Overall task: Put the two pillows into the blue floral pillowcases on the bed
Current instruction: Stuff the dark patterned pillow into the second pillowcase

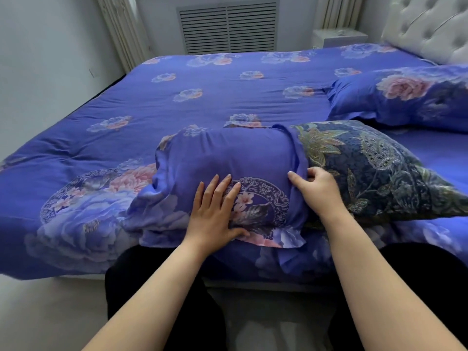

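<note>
A pillow with a dark blue paisley cover lies across the near edge of the bed, its left half inside a blue floral pillowcase. My left hand rests flat on the covered part, fingers straight. My right hand grips the pillowcase's open hem where it meets the bare pillow, fingers curled round the fabric. A second pillow inside a blue floral pillowcase lies at the right, near the headboard.
The bed carries a blue floral duvet. A tufted white headboard stands at the far right, and a white nightstand sits beside it. A wall vent is behind the bed. My dark trousers press against the bed's near edge.
</note>
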